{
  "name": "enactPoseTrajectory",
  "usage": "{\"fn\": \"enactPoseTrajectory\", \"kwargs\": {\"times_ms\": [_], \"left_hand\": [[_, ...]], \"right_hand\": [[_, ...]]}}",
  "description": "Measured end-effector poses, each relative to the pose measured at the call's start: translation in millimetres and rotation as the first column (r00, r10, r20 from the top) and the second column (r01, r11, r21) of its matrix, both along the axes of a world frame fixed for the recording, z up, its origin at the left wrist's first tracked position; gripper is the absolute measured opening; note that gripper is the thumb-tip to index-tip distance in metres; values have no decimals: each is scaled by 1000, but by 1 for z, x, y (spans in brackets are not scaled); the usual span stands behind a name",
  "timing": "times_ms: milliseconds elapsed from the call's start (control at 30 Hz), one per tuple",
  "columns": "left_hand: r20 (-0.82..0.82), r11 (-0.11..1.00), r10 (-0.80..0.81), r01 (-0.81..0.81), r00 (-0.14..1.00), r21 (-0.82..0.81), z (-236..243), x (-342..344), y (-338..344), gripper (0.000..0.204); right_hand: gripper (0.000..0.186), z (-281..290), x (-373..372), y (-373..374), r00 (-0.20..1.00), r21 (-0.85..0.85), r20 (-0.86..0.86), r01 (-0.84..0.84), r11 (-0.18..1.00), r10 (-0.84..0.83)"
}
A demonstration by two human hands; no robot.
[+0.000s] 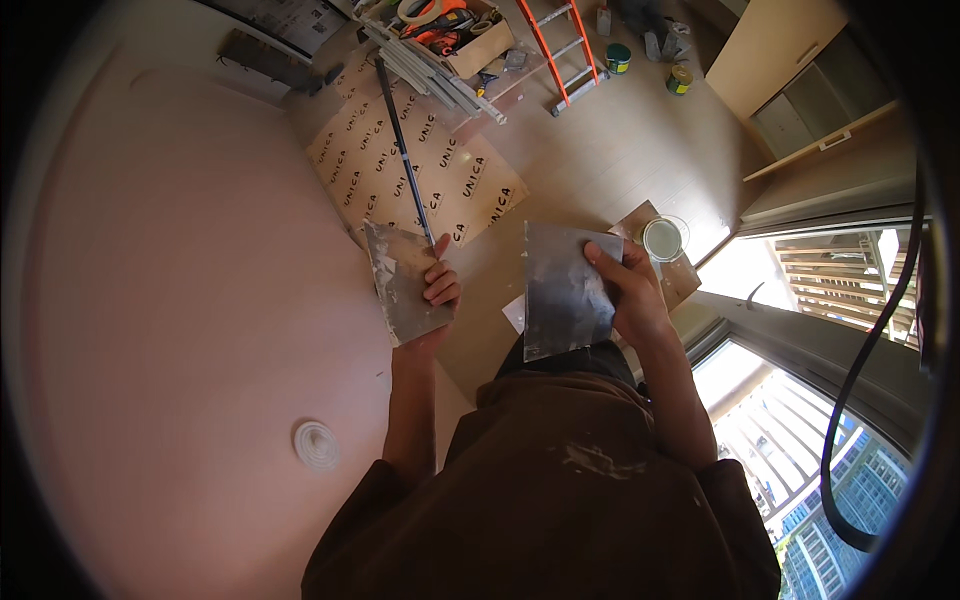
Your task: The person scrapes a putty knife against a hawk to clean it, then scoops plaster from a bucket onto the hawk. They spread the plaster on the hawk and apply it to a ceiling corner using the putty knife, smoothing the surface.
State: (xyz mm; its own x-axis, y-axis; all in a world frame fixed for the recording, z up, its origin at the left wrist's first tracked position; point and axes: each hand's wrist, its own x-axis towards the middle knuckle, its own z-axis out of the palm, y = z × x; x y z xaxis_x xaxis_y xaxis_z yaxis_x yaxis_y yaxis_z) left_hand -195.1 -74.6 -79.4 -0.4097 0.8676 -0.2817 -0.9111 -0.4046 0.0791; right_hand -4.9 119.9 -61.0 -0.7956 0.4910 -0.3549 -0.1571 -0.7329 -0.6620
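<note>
My left hand (pixel 440 285) is closed on a squarish thin metal filling blade (pixel 400 280), its face smeared with pale filler along the outer edge. Level with it on the right, my right hand (pixel 632 290) grips a second, larger metal filling blade (pixel 562 300), thumb on top of the plate. This one is grey and shiny with dull smears. A gap separates the two blades in front of my body. Any handles are hidden by the hands. Beyond my right hand, an open round tub (pixel 662 240) with pale contents sits on a board (pixel 686 280) on the floor.
A smooth pinkish wall (pixel 190 300) with a round white fixture (pixel 316 445) rises at left. A dark pole (pixel 402 150) lies over printed floor sheeting (pixel 350 170). Farther off are a toolbox (pixel 480 50), an orange ladder (pixel 565 50) and cans (pixel 618 58). A black cable (pixel 850 400) hangs right.
</note>
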Motion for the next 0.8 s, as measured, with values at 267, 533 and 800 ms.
{"fn": "enactPoseTrajectory", "kwargs": {"times_ms": [267,533,800], "left_hand": [[-767,691,-144,-491,626,-530,33,30,6,28],[-755,730,-180,-428,631,-532,41,40,4,20],[-708,629,328,-704,625,-330,43,-19,6,13]], "right_hand": [[23,14,0,-4,991,249,73,91,964,-112],[23,32,0,-12,975,503,171,39,864,-144],[21,13,6,-26,963,500,254,-52,865,-90]]}}
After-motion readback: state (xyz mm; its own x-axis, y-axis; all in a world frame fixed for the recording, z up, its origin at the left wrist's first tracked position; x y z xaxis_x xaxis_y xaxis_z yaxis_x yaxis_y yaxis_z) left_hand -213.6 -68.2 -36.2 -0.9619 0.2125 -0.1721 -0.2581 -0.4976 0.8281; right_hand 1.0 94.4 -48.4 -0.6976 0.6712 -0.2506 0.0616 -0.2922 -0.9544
